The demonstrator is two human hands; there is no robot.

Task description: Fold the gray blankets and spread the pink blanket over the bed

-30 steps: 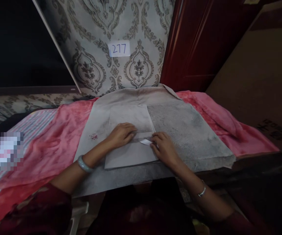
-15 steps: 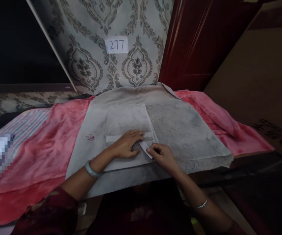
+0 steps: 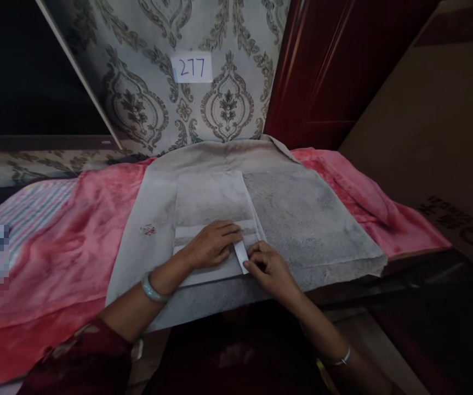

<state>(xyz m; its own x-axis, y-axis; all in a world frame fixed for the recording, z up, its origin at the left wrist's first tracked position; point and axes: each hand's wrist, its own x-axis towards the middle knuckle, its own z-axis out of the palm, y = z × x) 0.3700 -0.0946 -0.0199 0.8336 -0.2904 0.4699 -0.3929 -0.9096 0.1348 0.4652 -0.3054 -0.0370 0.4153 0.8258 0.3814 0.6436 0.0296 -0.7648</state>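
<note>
A pale sheet of paper with a folded band across it lies on a grey cloth in front of me. My left hand rests flat on the paper's lower half, fingers together and stretched toward the right. My right hand pinches a small white strip of paper at the sheet's lower right corner. A pale green bangle sits on my left wrist and a thin silver bracelet on my right.
The grey cloth lies over a pink blanket with a striped cloth at the left. Behind stand a patterned wall with a label reading 277, a dark red door and a cardboard box at the right.
My right hand has drawn back toward me, turning the white strip from lying flat to standing nearly upright. My left hand slid a little right along the fold. The view shifted slightly.
</note>
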